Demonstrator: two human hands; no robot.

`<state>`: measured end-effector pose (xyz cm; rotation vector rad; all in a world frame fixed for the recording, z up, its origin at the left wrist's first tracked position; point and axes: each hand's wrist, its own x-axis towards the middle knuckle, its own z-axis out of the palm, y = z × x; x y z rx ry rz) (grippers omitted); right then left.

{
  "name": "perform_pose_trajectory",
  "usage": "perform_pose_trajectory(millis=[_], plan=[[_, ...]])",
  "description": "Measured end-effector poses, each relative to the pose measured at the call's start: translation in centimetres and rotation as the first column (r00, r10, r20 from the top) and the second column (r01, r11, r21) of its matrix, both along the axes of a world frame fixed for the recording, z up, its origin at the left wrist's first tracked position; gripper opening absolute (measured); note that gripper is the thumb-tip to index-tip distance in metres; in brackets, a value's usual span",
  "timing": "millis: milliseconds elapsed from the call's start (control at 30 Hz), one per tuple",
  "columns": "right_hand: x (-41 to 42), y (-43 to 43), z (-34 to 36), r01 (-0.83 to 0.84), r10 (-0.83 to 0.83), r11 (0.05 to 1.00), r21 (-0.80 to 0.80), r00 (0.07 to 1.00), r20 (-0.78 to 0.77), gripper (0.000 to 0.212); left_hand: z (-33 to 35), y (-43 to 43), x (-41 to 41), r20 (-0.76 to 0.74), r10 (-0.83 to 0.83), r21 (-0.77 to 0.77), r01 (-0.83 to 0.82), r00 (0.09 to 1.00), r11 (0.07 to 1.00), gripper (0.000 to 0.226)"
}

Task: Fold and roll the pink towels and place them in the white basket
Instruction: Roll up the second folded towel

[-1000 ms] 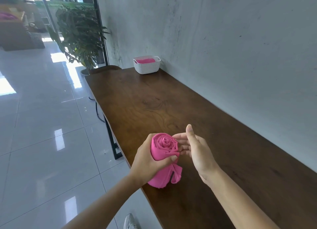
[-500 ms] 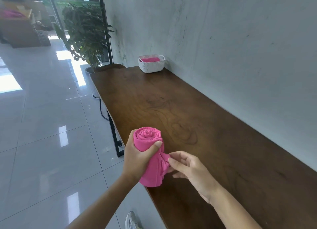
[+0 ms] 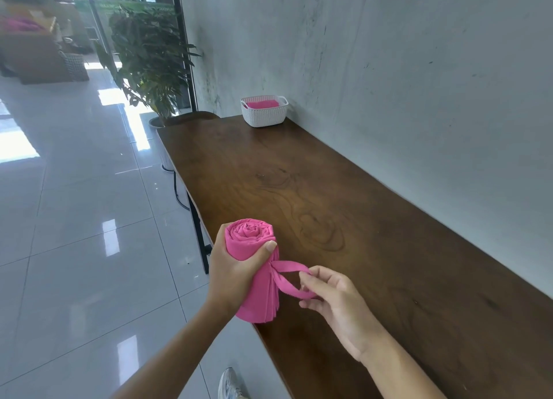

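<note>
A rolled pink towel (image 3: 254,243) stands upright over the near edge of the long wooden table (image 3: 344,207), its spiral end facing up. My left hand (image 3: 232,271) grips the roll around its middle. My right hand (image 3: 332,297) pinches a loose strip of the towel's outer edge and holds it out to the right of the roll. The white basket (image 3: 264,114) sits at the table's far end against the wall, with another pink towel (image 3: 262,104) inside.
A grey wall runs along the table's right side. A potted plant (image 3: 149,60) stands beyond the far left corner. Glossy tiled floor lies to the left, and my shoe (image 3: 230,383) shows below the table edge.
My right hand has drawn the loose towel edge further out to the right into a loop. The left hand keeps its grip on the roll. The view has moved closer.
</note>
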<state>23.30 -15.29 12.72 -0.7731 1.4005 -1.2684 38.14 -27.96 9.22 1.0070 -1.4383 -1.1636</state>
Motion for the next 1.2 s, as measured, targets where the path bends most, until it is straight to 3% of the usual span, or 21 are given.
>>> perform_pose_trajectory(millis=[67,133,333,400,533,833,967,1067,1200], plan=[[-0.4,0.4,0.5,0.06,-0.06,0.998,0.008,0.943,0.326,0.02,-0.1,-0.2,0.4,-0.005,-0.002,0.02,0.002,1.0,1.0,0.072],[-0.5,0.7,0.9,0.132,-0.12,0.991,0.017,0.834,0.539,0.021,-0.1,-0.2,0.6,-0.006,-0.012,0.033,0.012,1.0,0.999,0.074],[0.7,0.7,2.3,0.26,-0.128,0.964,-0.063,0.658,0.742,0.037,-0.2,0.5,0.7,-0.004,-0.053,0.045,0.053,0.999,0.998,0.078],[1.0,0.5,2.8,0.28,-0.132,0.957,-0.072,0.643,0.754,0.039,-0.1,0.8,0.8,0.001,-0.058,0.036,0.058,0.998,0.998,0.074],[2.0,-0.2,2.3,0.317,-0.208,0.946,-0.07,0.758,0.619,0.032,0.5,1.4,0.9,-0.004,-0.11,0.032,0.11,0.994,0.993,0.071],[2.9,-1.6,2.2,0.44,-0.327,0.891,-0.108,0.789,0.52,0.045,1.8,2.0,1.1,0.016,-0.247,0.027,0.246,0.969,0.969,0.068],[3.1,-2.1,2.8,0.31,-0.222,0.93,-0.196,0.902,0.37,0.067,2.2,1.4,1.4,0.024,-0.288,0.025,0.288,0.957,0.957,0.068],[3.1,-2.5,3.1,0.131,-0.107,0.954,-0.27,0.989,0.1,0.083,2.4,0.2,2.1,0.054,-0.341,0.004,0.341,0.939,0.94,0.079],[3.3,-3.6,3.0,-0.097,0.053,0.965,-0.245,0.982,-0.179,0.112,2.9,-1.2,3.5,0.149,-0.439,-0.081,0.454,0.886,0.887,0.098]])
